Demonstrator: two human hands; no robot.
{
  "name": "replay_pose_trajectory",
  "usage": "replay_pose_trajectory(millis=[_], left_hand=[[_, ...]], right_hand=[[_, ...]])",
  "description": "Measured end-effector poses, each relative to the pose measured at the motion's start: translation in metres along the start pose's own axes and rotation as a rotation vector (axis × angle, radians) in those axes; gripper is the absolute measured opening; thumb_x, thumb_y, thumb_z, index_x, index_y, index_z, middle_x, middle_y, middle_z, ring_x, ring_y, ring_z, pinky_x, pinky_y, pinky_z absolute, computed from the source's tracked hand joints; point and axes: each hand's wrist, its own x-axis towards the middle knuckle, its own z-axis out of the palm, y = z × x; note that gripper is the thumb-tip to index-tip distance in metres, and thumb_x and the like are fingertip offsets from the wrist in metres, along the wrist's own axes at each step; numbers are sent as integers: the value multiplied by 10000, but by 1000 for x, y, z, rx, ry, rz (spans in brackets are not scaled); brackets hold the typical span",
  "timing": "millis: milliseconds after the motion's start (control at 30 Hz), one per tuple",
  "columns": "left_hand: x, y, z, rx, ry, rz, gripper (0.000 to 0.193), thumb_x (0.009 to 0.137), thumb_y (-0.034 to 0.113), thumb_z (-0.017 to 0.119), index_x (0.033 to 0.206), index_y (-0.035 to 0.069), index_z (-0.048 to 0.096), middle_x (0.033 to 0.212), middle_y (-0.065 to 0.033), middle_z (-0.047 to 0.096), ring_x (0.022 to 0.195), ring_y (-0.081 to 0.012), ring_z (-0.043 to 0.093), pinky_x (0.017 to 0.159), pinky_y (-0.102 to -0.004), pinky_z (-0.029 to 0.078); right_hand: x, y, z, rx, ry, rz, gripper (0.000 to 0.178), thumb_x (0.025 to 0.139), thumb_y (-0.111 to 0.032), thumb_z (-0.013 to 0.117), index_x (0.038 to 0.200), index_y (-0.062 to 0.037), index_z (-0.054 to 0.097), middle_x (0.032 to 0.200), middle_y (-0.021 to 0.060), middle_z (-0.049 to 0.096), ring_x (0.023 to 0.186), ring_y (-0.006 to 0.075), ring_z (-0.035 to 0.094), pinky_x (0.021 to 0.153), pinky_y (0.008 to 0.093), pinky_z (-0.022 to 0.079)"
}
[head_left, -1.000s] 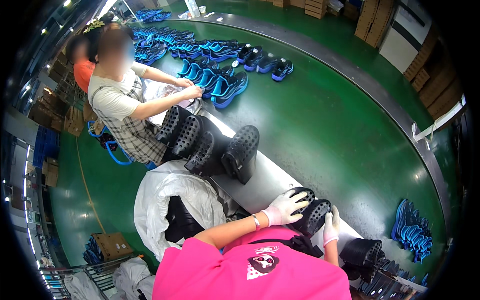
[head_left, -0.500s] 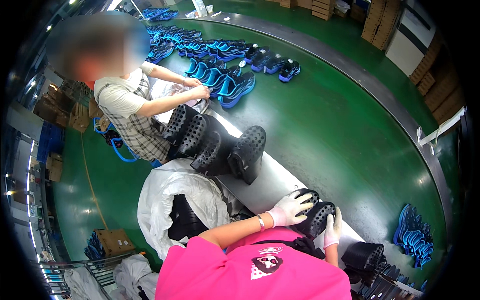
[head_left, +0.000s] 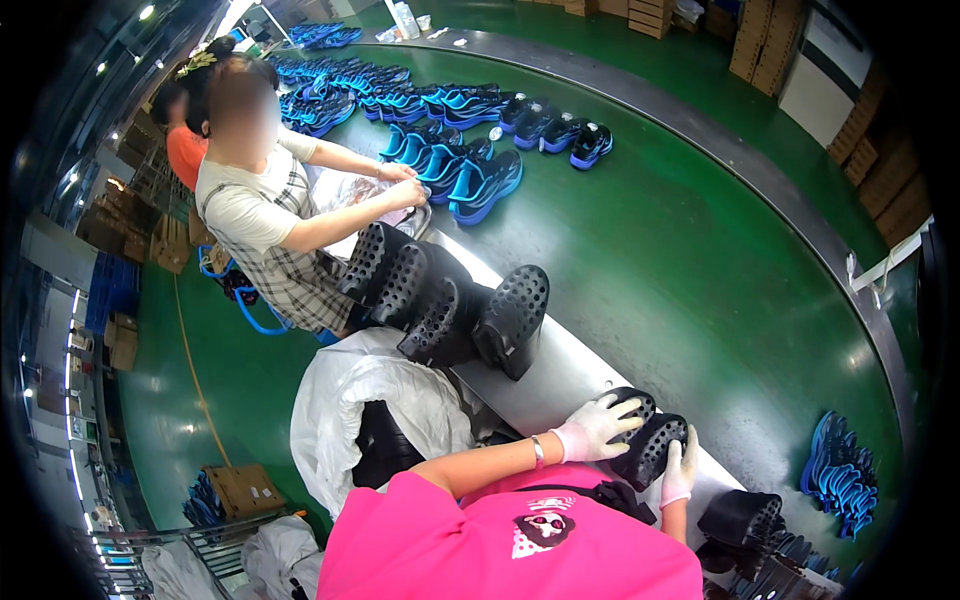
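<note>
Two black shoe-shaped plastic inserts full of round holes, perhaps stacks, stand side by side on the metal ledge at lower right. My left hand, in a white glove, lies over them with its fingers curving across the tops. Against the right side of the nearer one presses my right hand, gloved too, thumb and fingers along its edge. The two hands hold the inserts between them; their undersides are hidden. Farther left on the ledge stand several taller stacks of such black inserts.
A white sack with black pieces inside stands left of the ledge. Beyond, a co-worker handles blue-black shoes on the green table. More black inserts and a row of blue shoe parts lie to the right.
The whole view has shifted slightly, so things sit a little lower and farther right. The co-worker's head has leaned back, revealing another person behind. My hands keep their hold on the inserts.
</note>
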Motion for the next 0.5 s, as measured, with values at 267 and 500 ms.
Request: replay_pose_trajectory(millis=[267,500], left_hand=[[7,-5,2,-29,-16,21,458,805,258,622,1240,131,559,1402,-119,413,1209,-397,448,957,-466,454],[7,-4,5,-13,45,53,428,791,232,628,1199,117,567,1369,-147,436,1209,-375,454,947,-460,466]], right_hand=[[1,12,-12,73,38,9,513,936,-121,493,1400,48,356,1421,192,414,1328,267,393,1103,364,298],[37,5,-68,-47,-22,-19,485,916,-71,527,1369,49,401,1406,186,440,1306,263,430,1099,355,315]])
